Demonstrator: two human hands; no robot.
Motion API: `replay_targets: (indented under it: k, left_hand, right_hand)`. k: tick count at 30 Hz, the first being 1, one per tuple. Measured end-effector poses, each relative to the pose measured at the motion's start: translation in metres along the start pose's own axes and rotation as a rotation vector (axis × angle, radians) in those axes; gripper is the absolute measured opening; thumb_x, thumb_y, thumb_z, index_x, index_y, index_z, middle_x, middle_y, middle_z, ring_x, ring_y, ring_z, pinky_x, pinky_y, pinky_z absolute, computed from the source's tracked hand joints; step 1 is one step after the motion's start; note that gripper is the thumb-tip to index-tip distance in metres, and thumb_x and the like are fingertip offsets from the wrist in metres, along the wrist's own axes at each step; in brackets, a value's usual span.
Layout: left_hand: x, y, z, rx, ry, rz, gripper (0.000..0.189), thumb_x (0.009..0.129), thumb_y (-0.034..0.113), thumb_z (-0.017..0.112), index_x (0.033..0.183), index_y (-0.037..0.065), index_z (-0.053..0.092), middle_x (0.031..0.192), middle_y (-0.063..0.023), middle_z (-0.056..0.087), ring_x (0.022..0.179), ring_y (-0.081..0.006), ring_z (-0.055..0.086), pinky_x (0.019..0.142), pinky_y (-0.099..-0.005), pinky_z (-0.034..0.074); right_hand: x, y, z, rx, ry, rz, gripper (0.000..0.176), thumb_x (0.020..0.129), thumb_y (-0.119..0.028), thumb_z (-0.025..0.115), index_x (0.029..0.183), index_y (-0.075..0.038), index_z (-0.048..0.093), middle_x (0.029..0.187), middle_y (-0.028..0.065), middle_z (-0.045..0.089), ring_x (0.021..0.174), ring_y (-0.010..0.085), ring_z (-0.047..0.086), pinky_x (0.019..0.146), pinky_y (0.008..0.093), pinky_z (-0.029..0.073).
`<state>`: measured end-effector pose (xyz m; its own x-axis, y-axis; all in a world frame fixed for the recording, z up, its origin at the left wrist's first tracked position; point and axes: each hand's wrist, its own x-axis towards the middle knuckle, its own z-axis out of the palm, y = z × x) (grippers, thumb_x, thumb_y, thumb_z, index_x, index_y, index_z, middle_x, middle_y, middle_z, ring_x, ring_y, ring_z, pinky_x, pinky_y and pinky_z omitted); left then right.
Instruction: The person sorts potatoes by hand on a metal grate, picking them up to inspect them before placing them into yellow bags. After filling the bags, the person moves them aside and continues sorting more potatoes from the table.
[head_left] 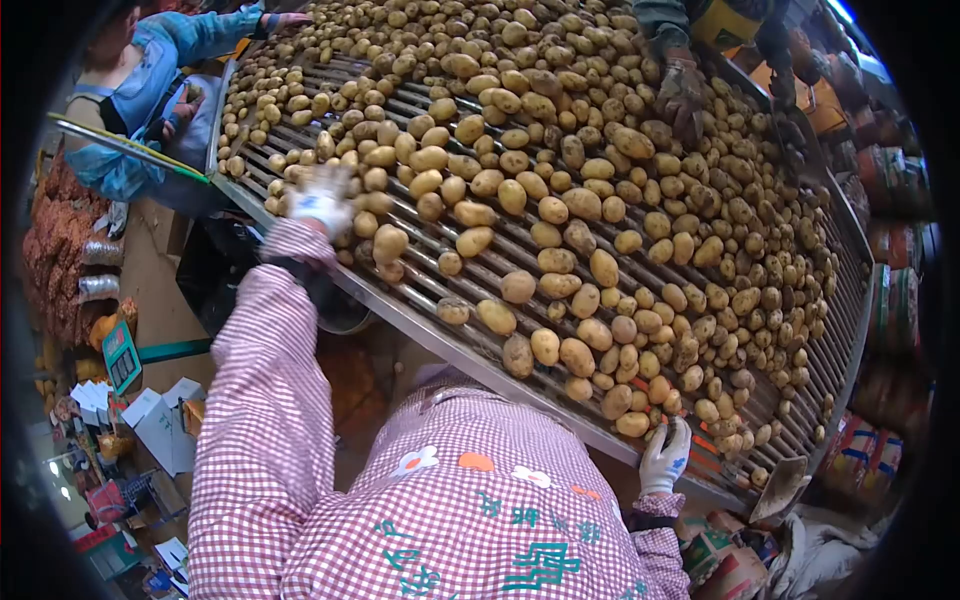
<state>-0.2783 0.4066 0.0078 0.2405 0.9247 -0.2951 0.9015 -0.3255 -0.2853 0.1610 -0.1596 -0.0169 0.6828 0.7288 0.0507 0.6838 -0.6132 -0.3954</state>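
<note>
Now my left hand (320, 200) blurs above potatoes (560, 230); I cannot tell its grip. Right hand (665, 455) rests, fingers apart, on the table's (420, 325) near edge.

Three people are in view: the wearer at 6 o'clock, one co-worker in blue (150, 70) at 10 o'clock, and a second co-worker (700, 20) at 1 o'clock.

The wearer has two white-gloved hands, the left hand (320, 203) at 10 o'clock and the right hand (665, 455) at 4 o'clock. The co-workers show two more hands: one dark glove (680, 85) at 1 o'clock and one hand (285, 18) at 11 o'clock.

There is one roller table (420, 328), running from 10 to 4 o'clock. The potatoes (560, 210) on it number well over a hundred. Those toward 12 o'clock merge together, so the total is perhaps several hundred. One metal scoop (780, 490) sits at 4 o'clock.
</note>
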Motion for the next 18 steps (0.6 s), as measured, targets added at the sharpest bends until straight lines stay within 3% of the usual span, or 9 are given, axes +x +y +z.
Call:
replay_targets:
  k: [3, 5, 6, 7, 8, 9, 11, 15, 18]
  left_hand:
    - [0.009, -0.04, -0.015, -0.026, 0.039, -0.163, 0.066, 0.101, 0.05, 0.047, 0.161, 0.027, 0.031, 0.167, -0.0139, 0.027, 0.152, -0.0389, 0.027, 0.122, -0.0607, 0.022]
    - [0.003, -0.017, -0.013, -0.31, 0.385, 0.175, 0.063, 0.1, 0.043, 0.056, 0.156, 0.018, 0.041, 0.156, -0.0193, 0.043, 0.143, -0.0401, 0.041, 0.118, -0.0514, 0.033]
    - [-0.011, 0.02, -0.029, -0.555, 0.461, 0.419, 0.053, 0.097, 0.03, 0.064, 0.144, 0.008, 0.054, 0.14, -0.0221, 0.057, 0.126, -0.0397, 0.057, 0.108, -0.0446, 0.046]
    - [-0.029, 0.063, -0.042, -0.855, 0.357, 0.592, 0.044, 0.096, 0.02, 0.066, 0.135, 0.002, 0.06, 0.125, -0.022, 0.064, 0.114, -0.0372, 0.063, 0.099, -0.0434, 0.052]
    - [-0.051, 0.1, -0.047, -0.874, 0.242, 0.728, 0.045, 0.091, 0.013, 0.072, 0.133, 0.0, 0.062, 0.129, -0.02, 0.065, 0.12, -0.033, 0.063, 0.105, -0.0406, 0.05]
    - [-0.079, 0.139, -0.077, -0.85, -0.011, 0.877, 0.045, 0.089, 0.013, 0.074, 0.131, 0.0, 0.062, 0.126, -0.0187, 0.067, 0.118, -0.0333, 0.064, 0.103, -0.0408, 0.051]
    - [-0.111, 0.197, -0.081, -0.684, -0.049, 1.248, 0.043, 0.089, 0.018, 0.073, 0.128, 0.003, 0.064, 0.122, -0.0176, 0.067, 0.112, -0.0355, 0.065, 0.1, -0.0438, 0.053]
    - [-0.155, 0.262, -0.063, -0.588, -0.056, 1.413, 0.043, 0.089, 0.022, 0.069, 0.13, 0.008, 0.064, 0.124, -0.0128, 0.063, 0.113, -0.0308, 0.063, 0.093, -0.0443, 0.053]
    - [-0.175, 0.31, -0.042, -0.208, 0.13, 1.475, 0.045, 0.087, 0.023, 0.068, 0.131, 0.013, 0.064, 0.124, -0.0081, 0.061, 0.115, -0.0263, 0.057, 0.088, -0.0417, 0.052]
  right_hand:
    - [-0.003, 0.002, 0.0, -0.006, 0.018, -0.027, 0.029, 0.097, -0.014, 0.063, 0.12, 0.004, 0.06, 0.12, 0.0255, 0.063, 0.111, 0.0434, 0.06, 0.1, 0.0485, 0.048]
    - [-0.006, 0.006, 0.0, -0.065, -0.008, -0.004, 0.029, 0.101, -0.014, 0.06, 0.122, 0.004, 0.059, 0.121, 0.0234, 0.063, 0.113, 0.04, 0.061, 0.101, 0.0448, 0.048]
    - [-0.005, 0.006, 0.001, -0.073, -0.004, -0.008, 0.029, 0.101, -0.015, 0.06, 0.122, 0.004, 0.059, 0.121, 0.0233, 0.063, 0.113, 0.04, 0.061, 0.101, 0.0449, 0.048]
    - [-0.005, 0.005, 0.0, -0.081, -0.003, -0.017, 0.029, 0.101, -0.016, 0.06, 0.122, 0.004, 0.059, 0.121, 0.0232, 0.063, 0.113, 0.04, 0.061, 0.101, 0.0451, 0.047]
    - [-0.004, 0.003, 0.0, -0.063, 0.004, -0.01, 0.029, 0.097, -0.015, 0.063, 0.12, 0.003, 0.059, 0.12, 0.0242, 0.063, 0.112, 0.0429, 0.06, 0.1, 0.0485, 0.048]
    - [-0.004, 0.003, -0.001, -0.072, 0.007, -0.001, 0.029, 0.097, -0.015, 0.063, 0.12, 0.003, 0.059, 0.12, 0.0242, 0.063, 0.112, 0.0429, 0.06, 0.1, 0.0485, 0.048]
    - [-0.003, 0.002, -0.001, -0.052, -0.002, 0.003, 0.028, 0.097, -0.015, 0.063, 0.118, 0.003, 0.06, 0.119, 0.0239, 0.063, 0.112, 0.0426, 0.06, 0.1, 0.0482, 0.048]
    - [-0.003, 0.002, -0.002, -0.066, -0.005, 0.025, 0.028, 0.096, -0.016, 0.064, 0.117, 0.002, 0.061, 0.119, 0.0232, 0.063, 0.112, 0.042, 0.06, 0.1, 0.0478, 0.047]
    - [-0.004, 0.001, -0.001, -0.045, -0.006, 0.052, 0.029, 0.095, -0.016, 0.064, 0.117, 0.002, 0.061, 0.12, 0.0227, 0.063, 0.112, 0.0415, 0.06, 0.1, 0.0476, 0.047]
